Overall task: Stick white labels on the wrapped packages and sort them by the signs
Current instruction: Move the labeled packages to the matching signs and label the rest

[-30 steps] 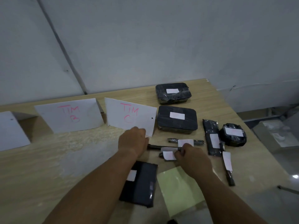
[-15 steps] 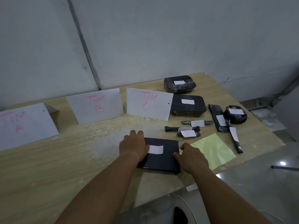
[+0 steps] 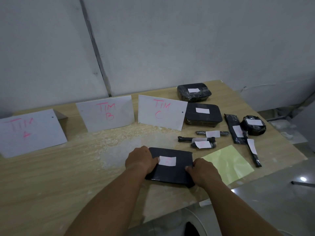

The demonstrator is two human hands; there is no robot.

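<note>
A flat black wrapped package point(image 3: 172, 172) with a white label point(image 3: 167, 161) lies near the table's front edge. My left hand point(image 3: 140, 158) grips its left side and my right hand point(image 3: 202, 170) grips its right side. Three white signs stand at the back: TIM A point(image 3: 29, 132), TIM B point(image 3: 105, 113) and TIM C point(image 3: 162, 111). Several other labelled black packages lie at the right: two boxes point(image 3: 202, 114), thin rolls point(image 3: 202, 142), a long bar point(image 3: 235, 128) and a round one point(image 3: 254, 126).
A pale green backing sheet point(image 3: 228, 162) lies right of my right hand. The table's right edge point(image 3: 289, 142) and front edge are close, with floor below. A grey wall stands behind the signs.
My hands left the small rolls and took hold of the flat black package. The view has swung left, bringing the TIM A sign into sight.
</note>
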